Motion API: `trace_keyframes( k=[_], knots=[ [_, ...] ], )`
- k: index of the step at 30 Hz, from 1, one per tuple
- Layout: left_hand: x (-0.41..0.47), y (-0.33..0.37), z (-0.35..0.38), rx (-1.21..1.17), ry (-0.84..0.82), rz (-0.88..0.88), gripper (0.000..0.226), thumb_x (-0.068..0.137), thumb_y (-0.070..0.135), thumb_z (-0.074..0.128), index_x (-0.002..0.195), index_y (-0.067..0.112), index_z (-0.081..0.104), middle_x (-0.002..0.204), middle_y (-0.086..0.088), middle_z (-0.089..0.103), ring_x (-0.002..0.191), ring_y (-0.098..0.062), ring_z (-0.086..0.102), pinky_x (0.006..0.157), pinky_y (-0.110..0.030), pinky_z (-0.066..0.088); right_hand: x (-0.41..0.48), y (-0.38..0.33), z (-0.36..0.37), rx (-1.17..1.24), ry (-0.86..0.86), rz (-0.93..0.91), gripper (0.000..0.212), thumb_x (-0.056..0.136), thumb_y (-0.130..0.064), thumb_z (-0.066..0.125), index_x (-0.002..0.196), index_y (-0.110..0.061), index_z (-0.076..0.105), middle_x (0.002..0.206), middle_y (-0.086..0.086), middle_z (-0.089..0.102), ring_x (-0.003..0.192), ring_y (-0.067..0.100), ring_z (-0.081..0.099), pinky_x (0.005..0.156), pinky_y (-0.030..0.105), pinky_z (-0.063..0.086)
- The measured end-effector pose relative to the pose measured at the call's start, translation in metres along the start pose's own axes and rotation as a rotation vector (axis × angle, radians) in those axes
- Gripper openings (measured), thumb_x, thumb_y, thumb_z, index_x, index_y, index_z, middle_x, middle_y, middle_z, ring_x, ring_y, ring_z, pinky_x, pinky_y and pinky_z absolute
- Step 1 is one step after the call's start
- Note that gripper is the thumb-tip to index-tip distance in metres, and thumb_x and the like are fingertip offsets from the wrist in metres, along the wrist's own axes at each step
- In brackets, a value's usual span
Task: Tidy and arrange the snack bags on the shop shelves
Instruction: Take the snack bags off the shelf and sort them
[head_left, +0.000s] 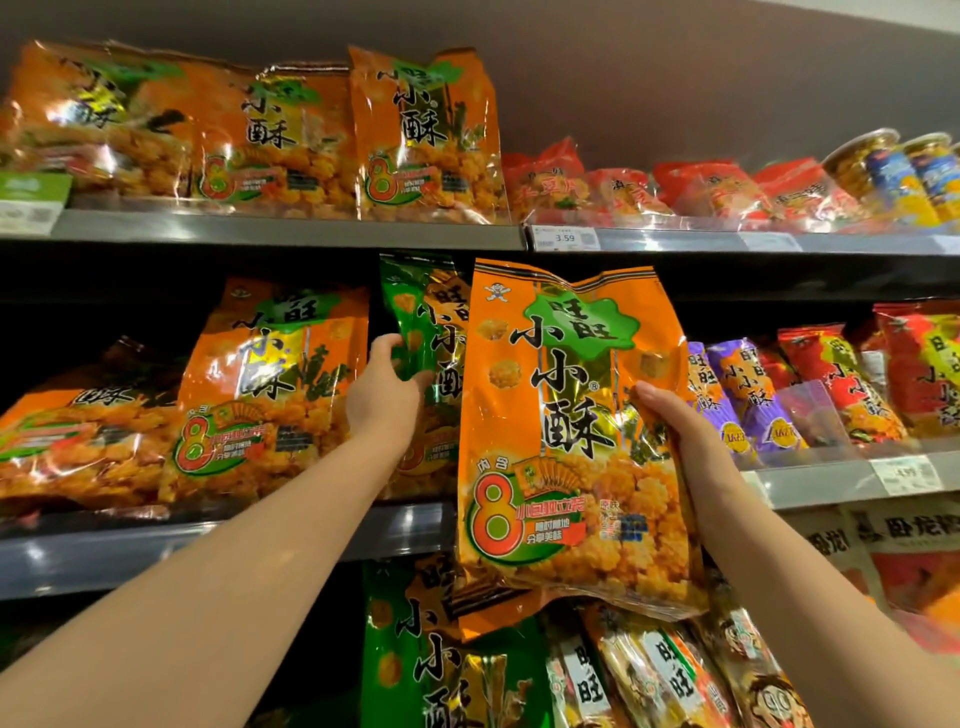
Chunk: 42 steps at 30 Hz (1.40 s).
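Two bags in hand: a large glossy orange plastic snack bag (561, 426) and a green-edged foil snack bag (415, 322).
Orange bag: upright, held in front of the grey metal middle shelf (156, 551); right hand (675, 421) curled round its right edge.
Green-edged bag: on that shelf, just behind; left hand (387, 387) grips its left side.
Neighbours: matching orange bags (270, 384) left, purple snack bags (743, 395) right.

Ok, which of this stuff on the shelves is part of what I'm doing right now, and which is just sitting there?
In the job: right hand gripping the big orange bag; left hand gripping the green bag on the middle shelf.
Just sitting there: red bags and tubs on the top shelf; purple bags; price tag.
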<state>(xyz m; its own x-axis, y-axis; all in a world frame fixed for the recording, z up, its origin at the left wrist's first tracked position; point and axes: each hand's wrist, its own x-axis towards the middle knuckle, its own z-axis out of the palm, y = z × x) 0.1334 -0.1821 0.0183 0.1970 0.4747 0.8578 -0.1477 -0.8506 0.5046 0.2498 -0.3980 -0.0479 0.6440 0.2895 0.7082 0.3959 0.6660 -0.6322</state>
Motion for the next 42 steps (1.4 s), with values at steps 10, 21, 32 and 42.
trace_keyframes(
  k=[10,21,32,42],
  knots=[
    [-0.008,0.008,-0.008,-0.149,0.175,0.081,0.027,0.09,0.024,0.058,0.113,0.013,0.066,0.105,0.002,0.067,0.099,-0.015,0.06,0.077,-0.026,0.048,-0.006,0.004,0.001,0.027,0.031,0.028,0.026,0.077,-0.031,0.065,0.094,-0.011,0.068,0.071,0.007,0.071,0.058,0.021,0.068,0.057,0.028,0.056],
    [-0.015,0.019,-0.01,0.072,-0.301,0.274,0.073,0.078,0.059,0.061,0.134,0.057,0.015,0.157,-0.006,0.009,0.141,-0.03,0.02,0.113,-0.045,0.025,-0.016,-0.001,-0.019,0.128,0.048,-0.024,0.022,0.091,-0.028,0.047,0.087,-0.018,0.066,0.066,0.0,0.071,0.057,0.016,0.068,0.055,0.026,0.055],
    [-0.019,0.027,-0.018,-0.073,-0.074,0.396,0.065,0.087,0.035,0.059,0.139,0.051,0.024,0.12,-0.003,0.046,0.098,-0.012,0.05,0.084,-0.018,0.044,-0.033,-0.02,-0.035,0.164,0.034,-0.036,0.044,0.092,-0.026,0.042,0.065,-0.023,0.077,0.068,0.001,0.072,0.059,0.018,0.069,0.052,0.026,0.056],
    [-0.03,0.037,-0.098,-0.399,0.067,0.304,0.064,0.083,0.023,0.065,0.139,0.036,0.037,0.117,0.027,0.056,0.108,0.007,0.056,0.095,-0.023,0.047,-0.028,-0.033,-0.01,0.28,0.174,-0.274,0.021,0.087,-0.028,0.054,0.098,-0.018,0.069,0.083,0.0,0.071,0.075,0.018,0.069,0.07,0.032,0.054]
  ],
)
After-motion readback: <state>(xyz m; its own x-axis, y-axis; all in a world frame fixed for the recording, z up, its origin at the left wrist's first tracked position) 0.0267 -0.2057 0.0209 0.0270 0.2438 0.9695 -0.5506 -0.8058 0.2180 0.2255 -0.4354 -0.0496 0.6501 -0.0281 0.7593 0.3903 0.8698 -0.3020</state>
